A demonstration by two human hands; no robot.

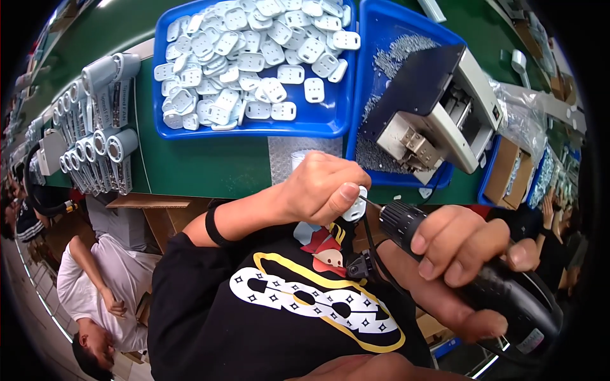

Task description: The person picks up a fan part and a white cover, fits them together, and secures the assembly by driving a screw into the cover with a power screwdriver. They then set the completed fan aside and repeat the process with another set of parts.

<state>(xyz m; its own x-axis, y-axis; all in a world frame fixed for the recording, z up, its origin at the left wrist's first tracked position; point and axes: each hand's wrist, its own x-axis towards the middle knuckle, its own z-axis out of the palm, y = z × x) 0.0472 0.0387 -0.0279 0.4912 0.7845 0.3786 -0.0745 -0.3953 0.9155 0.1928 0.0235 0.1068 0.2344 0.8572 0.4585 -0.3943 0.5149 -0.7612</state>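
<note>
My left hand (325, 189) is closed around a light grey plastic part, whose round end (356, 209) sticks out below the thumb. Most of that part is hidden by the fingers. In my right hand (460, 247) I grip a black electric screwdriver (400, 218), its collar toward the left. Its thin bit reaches to the round end of the plastic part; whether it touches a screw is too small to tell. Above the left hand, a blue tray (254, 134) holds many small pale plates with holes. A boxy screw feeder (473, 120) stands tilted in a second blue tray (353, 120) of loose screws.
Rows of grey plastic handles with round ends (101, 136) stand at the left on the green table (203, 168). Bubble wrap (279, 165) lies by the table's near edge. A cardboard box (508, 174) sits at the right. A person in a white shirt (105, 279) is at lower left.
</note>
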